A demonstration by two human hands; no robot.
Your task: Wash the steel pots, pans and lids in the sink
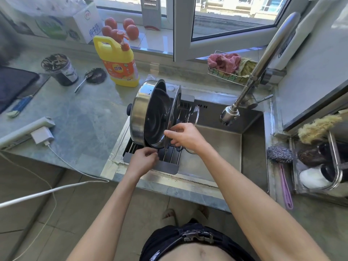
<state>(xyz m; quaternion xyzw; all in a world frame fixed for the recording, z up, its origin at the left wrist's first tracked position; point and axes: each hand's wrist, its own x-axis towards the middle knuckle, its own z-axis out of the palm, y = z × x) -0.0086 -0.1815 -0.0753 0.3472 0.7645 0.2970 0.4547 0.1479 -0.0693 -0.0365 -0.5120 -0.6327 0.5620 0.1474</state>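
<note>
On the countertop [79,117] left of the sink [222,146], a dark cup [60,69] stands near the back edge, with a yellow detergent bottle [118,61] to its right. At the sink's left edge a drying rack [150,162] carries a steel pot [145,113] tipped on its side and a steel lid [174,112] upright against it. The left hand [144,161], fingers curled, rests at the rack's front rail under the pot; what it grips I cannot tell. The right hand [185,136] pinches the lid's lower rim. A glass lid [194,115] stands just behind. The faucet [244,95] hangs over the basin; a steel scourer [279,154] lies at the sink's right edge.
</note>
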